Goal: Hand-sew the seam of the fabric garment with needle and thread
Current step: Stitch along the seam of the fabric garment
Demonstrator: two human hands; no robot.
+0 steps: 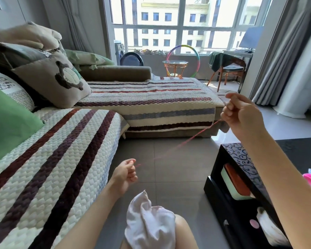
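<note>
A red thread runs taut between the two hands — the left hand pinches its lower end, the right hand, raised farther out, grips the upper end in curled fingers. The white garment lies on the knee just below the left hand, untouched by either.

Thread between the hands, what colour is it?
Red; the thread shows best in the head view.

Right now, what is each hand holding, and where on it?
The red thread: left hand pinches near one end, right hand grips it farther along.
</note>
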